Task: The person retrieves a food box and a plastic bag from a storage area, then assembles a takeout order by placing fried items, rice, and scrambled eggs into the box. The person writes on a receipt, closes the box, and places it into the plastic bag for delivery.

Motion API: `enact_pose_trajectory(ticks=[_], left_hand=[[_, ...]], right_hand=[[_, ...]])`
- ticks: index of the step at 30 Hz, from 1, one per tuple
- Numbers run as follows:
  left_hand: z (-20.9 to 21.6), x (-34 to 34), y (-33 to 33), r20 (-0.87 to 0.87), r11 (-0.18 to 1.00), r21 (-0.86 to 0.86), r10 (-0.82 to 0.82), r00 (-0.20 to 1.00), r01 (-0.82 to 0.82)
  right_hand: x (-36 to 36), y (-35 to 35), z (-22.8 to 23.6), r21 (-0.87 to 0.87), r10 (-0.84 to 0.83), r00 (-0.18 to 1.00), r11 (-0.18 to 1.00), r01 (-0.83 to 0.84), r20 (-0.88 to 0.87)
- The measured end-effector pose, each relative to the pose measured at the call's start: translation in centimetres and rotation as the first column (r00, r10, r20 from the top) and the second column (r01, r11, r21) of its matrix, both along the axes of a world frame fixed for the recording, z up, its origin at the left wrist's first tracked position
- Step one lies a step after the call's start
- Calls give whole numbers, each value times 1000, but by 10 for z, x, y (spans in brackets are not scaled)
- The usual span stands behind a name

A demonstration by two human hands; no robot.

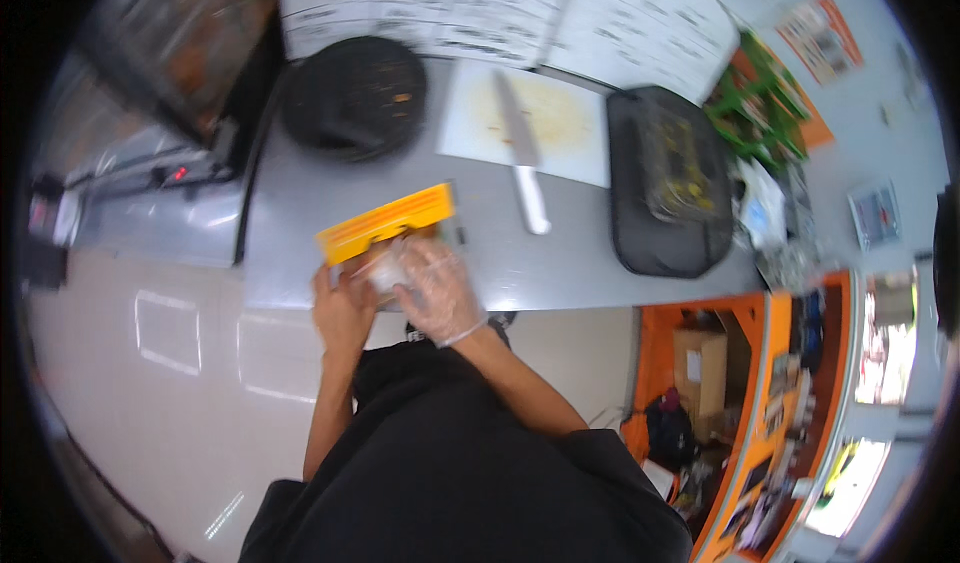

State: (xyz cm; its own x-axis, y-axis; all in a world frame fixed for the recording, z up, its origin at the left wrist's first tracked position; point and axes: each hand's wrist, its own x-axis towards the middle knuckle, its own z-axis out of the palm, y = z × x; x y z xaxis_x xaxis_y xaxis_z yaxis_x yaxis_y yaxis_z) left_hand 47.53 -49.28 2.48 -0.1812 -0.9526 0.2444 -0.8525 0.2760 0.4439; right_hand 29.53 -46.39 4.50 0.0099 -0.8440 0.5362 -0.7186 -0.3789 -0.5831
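Yellow box: the yellow box (385,223) lies at the near edge of the tabletop (560,263), straight in front of me, tilted with its right end farther away; a clear wrapped packet (385,268) sits just below it between my hands.
Left hand: my left hand (340,308) is bare, forearm coming up from the lower edge, fingers curled at the left end of the packet, touching the box's lower edge.
Right hand: my right hand (440,288) wears a clear plastic glove and lies palm-down over the packet, fingers bent on it; the blur stops me telling how firm the grip is.
Count: I count one yellow box, one knife (520,148), one white cutting board (545,118), one round black pan (355,93), one black tray (665,178).
Tabletop: grey, smooth; the knife lies across the board, white handle toward me.
Room: pale tiled floor (180,363) on my left, orange shelving (770,403) on my right, printed sheets (480,8) on the wall beyond.
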Motion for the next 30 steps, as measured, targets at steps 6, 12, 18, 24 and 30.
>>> enact_pose_trajectory(ticks=[6, 12, 18, 24, 30], left_hand=[[-1, -4, 0, 56, 1000, -17, 24, 998, -23], [51, -38, 30, -3, 964, -102, 246, 969, -245], [26, -273, 56, -755, 743, 415, -41, 654, 526], [-9, -437, 63, -571, 592, 674, 38, 820, 442], [104, -390, 30, -840, 294, 279, 536, 84, 914]], right_hand=[[-148, 85, -12, 4, -623, 780, 782, 624, 60], [-387, 190, -39, 139, -978, 8, 38, 990, 211], [-520, 192, -50, 518, -952, 198, 294, 803, 233], [-559, 203, -6, 792, -918, 217, 396, 465, 332], [-555, 205, 62, 400, -452, 70, 844, 357, 889]])
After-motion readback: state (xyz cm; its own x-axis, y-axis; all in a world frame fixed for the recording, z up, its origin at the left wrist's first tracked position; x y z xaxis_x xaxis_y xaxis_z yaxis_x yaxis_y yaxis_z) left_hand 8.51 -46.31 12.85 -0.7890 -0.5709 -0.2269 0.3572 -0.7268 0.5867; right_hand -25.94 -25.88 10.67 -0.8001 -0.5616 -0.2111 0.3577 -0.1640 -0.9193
